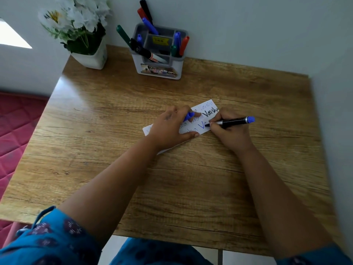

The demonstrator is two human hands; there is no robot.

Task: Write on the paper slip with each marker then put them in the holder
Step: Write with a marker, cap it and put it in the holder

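— What is seen around the scene?

— A wooden worktop (114, 150) is set against a pale wall, with a red quilted bed (17, 131) seen at the left edge of the frame. A pot of white flowers (80, 31) is placed at the upper left.

— Where is the holder?

— The holder (158, 69) is stood at the top centre, against the wall. Several markers, blue, red, green and black, are held in its compartments, most of them leaning; one black marker (147, 52) is laid slanting across its front left part.

— And the slip?

— The slip (207, 106) is laid at the centre of the frame, tilted, its right end higher. Words in faint and bold ink are written on it, and blue strokes (202, 125) are seen near its lower edge.

— How are the hands engaged?

— The left hand (170, 127) is pressed flat on the slip, with a blue cap (189, 116) pinched between its fingers. The right hand (229, 132) is closed around a marker (235, 121), black-bodied with a blue end pointing to the right; its tip is placed on the slip beside the blue strokes.
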